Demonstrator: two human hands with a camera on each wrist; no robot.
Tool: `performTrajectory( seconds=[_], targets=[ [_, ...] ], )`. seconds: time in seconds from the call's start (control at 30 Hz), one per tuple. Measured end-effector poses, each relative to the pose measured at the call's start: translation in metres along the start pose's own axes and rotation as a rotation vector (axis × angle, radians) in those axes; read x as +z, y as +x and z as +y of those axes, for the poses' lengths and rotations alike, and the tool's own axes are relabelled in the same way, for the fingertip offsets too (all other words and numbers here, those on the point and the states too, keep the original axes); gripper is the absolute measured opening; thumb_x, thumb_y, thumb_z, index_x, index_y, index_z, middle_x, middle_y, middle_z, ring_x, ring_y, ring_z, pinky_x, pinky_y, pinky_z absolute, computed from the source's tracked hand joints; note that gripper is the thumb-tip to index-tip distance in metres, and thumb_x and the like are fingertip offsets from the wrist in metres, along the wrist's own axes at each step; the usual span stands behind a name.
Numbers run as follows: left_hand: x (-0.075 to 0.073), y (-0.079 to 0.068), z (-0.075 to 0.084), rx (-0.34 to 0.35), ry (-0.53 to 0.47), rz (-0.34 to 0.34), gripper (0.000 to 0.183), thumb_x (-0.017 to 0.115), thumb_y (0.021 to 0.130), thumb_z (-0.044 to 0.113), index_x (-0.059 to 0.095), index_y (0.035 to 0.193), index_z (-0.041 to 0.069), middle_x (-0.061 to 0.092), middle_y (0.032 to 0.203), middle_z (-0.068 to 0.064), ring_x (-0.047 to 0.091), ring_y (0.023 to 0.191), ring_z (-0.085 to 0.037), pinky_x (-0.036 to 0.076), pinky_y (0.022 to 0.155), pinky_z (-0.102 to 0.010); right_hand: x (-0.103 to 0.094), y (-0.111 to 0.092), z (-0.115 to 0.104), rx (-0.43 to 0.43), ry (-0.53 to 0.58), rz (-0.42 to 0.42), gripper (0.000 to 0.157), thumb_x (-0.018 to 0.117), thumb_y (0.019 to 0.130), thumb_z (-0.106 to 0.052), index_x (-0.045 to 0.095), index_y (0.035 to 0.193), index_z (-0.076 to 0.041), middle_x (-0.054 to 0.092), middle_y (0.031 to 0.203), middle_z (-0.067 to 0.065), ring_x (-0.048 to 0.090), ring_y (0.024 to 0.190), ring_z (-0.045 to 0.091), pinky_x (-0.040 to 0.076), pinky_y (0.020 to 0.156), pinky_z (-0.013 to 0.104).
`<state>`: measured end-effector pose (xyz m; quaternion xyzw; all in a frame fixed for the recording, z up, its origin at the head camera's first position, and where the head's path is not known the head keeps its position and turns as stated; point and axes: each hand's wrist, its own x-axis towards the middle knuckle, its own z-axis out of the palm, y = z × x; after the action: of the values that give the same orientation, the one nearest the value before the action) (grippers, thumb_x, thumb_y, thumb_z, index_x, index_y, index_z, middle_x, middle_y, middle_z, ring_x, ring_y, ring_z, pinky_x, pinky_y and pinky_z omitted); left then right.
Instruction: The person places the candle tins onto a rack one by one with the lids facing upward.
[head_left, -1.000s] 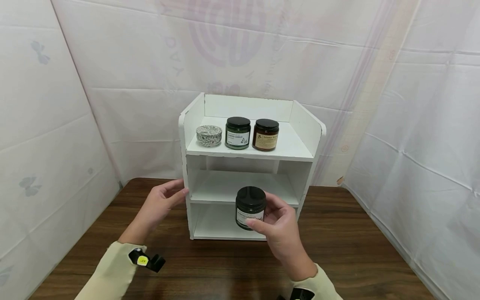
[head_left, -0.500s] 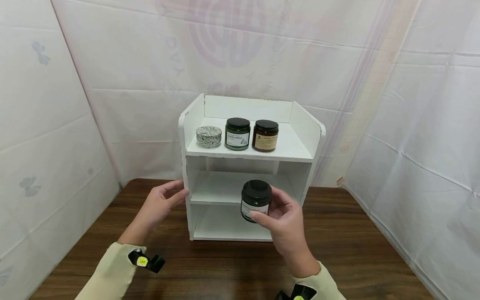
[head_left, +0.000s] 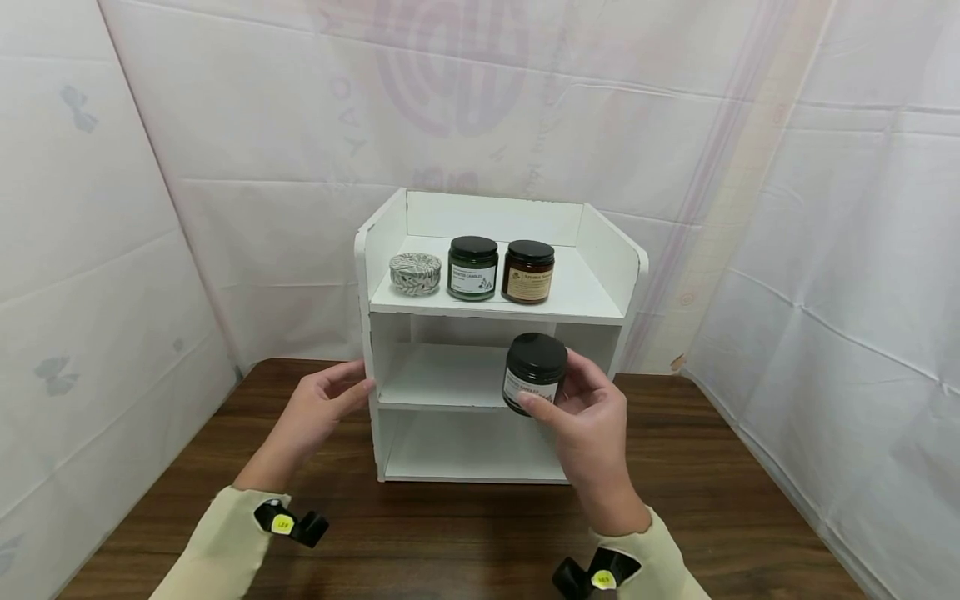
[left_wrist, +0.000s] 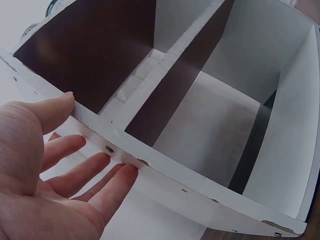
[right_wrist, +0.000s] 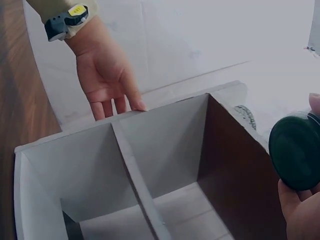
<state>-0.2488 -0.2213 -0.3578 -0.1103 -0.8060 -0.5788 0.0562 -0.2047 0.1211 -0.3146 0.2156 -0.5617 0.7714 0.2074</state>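
My right hand (head_left: 596, 437) holds a dark scented candle jar (head_left: 536, 360) upright by its side, thumb across the white label. The jar is in front of the middle compartment of a small white shelf unit (head_left: 450, 312). In the right wrist view, the green base of the candle jar (right_wrist: 295, 152) faces the camera. My left hand (head_left: 315, 412) touches the unit's left side panel near mid height. Its thumb (left_wrist: 57, 110) lies at the front edge, with the other fingers loosely extended along the outside.
On the top shelf stand a leaf-patterned tin (head_left: 416, 274), a green candle jar (head_left: 472, 268) and an amber candle jar (head_left: 528, 272) in a row. The unit rests on a dark wooden table (head_left: 420, 533). White sheets (head_left: 255, 125) hang behind and at both sides.
The right hand has lifted the candle jar up and to the right, from the lower compartment's height to the middle one's. The left hand stays on the side panel.
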Motion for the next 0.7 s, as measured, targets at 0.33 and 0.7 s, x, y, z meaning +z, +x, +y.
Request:
performTrajectory(
  seconds=[0.33, 0.7],
  targets=[
    [-0.001, 0.001, -0.002, -0.009, 0.013, -0.001, 0.063, 0.065, 0.101, 0.042, 0.050, 0.151, 0.007, 0.055, 0.148, -0.016, 0.064, 0.117, -0.008, 0.057, 0.099, -0.033, 0.007, 0.014, -0.014, -0.110, -0.026, 0.036, 0.067, 0.082, 0.067, 0.023, 0.064, 0.128, 0.004, 0.068, 0.122, 0.015, 0.066, 0.109, 0.020, 0.057, 0.097, 0.026],
    [0.000, 0.003, -0.004, -0.009, 0.010, -0.003, 0.064, 0.065, 0.100, 0.043, 0.050, 0.151, 0.007, 0.056, 0.147, -0.016, 0.065, 0.116, -0.009, 0.056, 0.101, -0.040, 0.007, 0.034, -0.026, -0.220, -0.076, 0.163, 0.066, 0.085, 0.069, 0.018, 0.063, 0.129, 0.002, 0.066, 0.122, 0.015, 0.065, 0.110, 0.023, 0.056, 0.098, 0.025]
  ],
)
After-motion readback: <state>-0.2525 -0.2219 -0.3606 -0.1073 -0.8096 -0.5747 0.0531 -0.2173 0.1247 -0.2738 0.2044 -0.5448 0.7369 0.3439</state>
